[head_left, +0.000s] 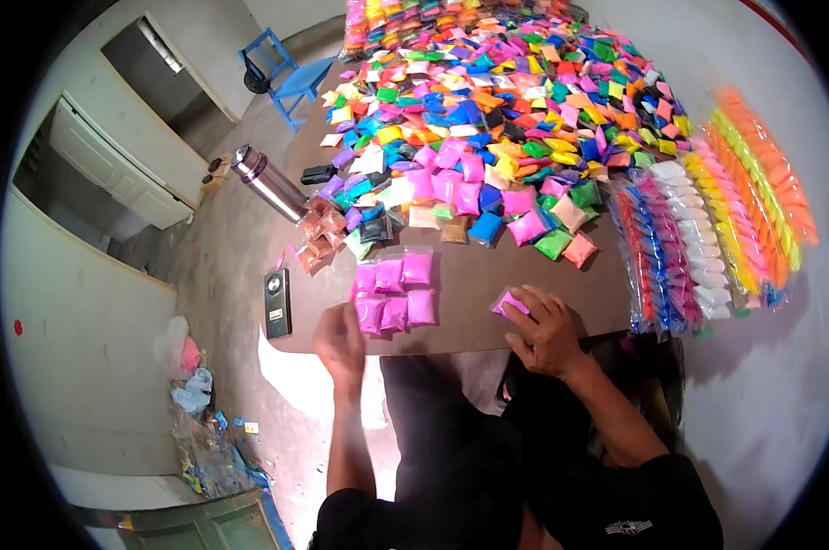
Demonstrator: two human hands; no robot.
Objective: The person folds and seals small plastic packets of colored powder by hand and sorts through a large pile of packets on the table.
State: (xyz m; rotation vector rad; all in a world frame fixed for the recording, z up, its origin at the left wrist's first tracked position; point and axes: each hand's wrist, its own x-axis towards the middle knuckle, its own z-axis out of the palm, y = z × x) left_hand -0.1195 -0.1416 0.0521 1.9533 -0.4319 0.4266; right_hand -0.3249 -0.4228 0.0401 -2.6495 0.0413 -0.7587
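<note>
Two rows of small pink packets [393, 313] lie on the brown table [469, 341] near its front edge. My left hand [340, 343] is at the lower left corner of these rows, its fingers blurred and partly hidden. To the right, my right hand [547, 330] is over a single pink packet [506, 302], with its fingers apart and the index finger touching the packet against the table. Whether the left hand holds anything cannot be made out.
A large heap of colourful packets [525, 119] covers the table's far part. Long sleeves of packets [708, 238] lie at the right. A metal flask [270, 181] and a dark phone [277, 302] are at the left. A blue chair [300, 78] stands beyond.
</note>
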